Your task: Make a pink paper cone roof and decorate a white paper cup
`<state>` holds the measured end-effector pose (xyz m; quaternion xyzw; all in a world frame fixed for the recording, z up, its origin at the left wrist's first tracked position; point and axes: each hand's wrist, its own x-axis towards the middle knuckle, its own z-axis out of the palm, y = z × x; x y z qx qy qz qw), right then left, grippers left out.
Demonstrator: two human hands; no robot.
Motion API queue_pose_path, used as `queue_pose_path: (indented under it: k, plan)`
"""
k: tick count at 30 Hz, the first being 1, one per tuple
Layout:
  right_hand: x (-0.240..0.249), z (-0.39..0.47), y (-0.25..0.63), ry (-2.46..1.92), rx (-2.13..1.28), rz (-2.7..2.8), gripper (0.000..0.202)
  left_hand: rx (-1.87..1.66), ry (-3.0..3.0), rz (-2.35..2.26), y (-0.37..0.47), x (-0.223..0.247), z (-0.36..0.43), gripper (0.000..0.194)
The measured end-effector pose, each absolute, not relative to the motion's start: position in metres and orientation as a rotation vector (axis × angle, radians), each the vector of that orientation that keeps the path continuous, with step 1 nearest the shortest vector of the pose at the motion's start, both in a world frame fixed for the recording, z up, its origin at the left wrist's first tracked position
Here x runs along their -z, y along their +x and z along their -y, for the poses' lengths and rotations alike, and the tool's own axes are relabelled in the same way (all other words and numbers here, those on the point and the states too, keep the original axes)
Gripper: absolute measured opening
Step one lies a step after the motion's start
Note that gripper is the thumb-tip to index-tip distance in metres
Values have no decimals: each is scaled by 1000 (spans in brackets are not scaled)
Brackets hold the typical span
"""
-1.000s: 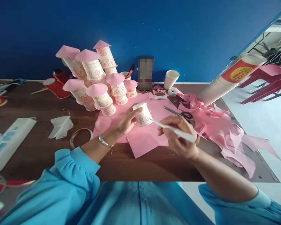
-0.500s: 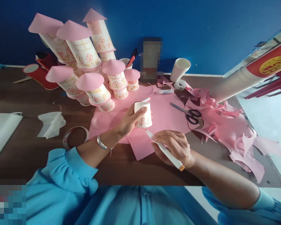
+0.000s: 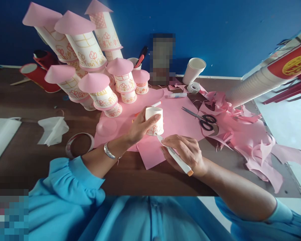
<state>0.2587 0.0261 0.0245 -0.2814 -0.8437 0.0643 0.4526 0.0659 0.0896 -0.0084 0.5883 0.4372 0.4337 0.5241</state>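
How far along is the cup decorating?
Looks done: the pink-roofed cup towers, flowers drawn on.
In hand: left hand grips a white cup with red flowers; right hand holds a marker, tip near its base.
Probably left: its plain upper wall, and a roof; none on it.

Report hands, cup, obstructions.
Left hand: gripping decorated white cup. Right hand: holding marker, tip at cup's lower edge. Scissors lie right of cup, outside the gap between hands.

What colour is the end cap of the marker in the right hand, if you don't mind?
The marker's end is orange, clearest in the head view.
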Motion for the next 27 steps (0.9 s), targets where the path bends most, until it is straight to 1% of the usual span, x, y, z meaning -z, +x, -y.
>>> queue_pose_path:
  k: [12,17,27]
  plan:
    - [-26,-27,257,-731,-80,2140,18,-1023,1213,-977,71,2,-89,59]
    - [-26,-25,257,-721,-80,2141,14,-1005,1208,-971,71,2,-88,58]
    - [-27,-26,260,-745,-86,2108,15,-988,1189,-952,69,3,-88,57]
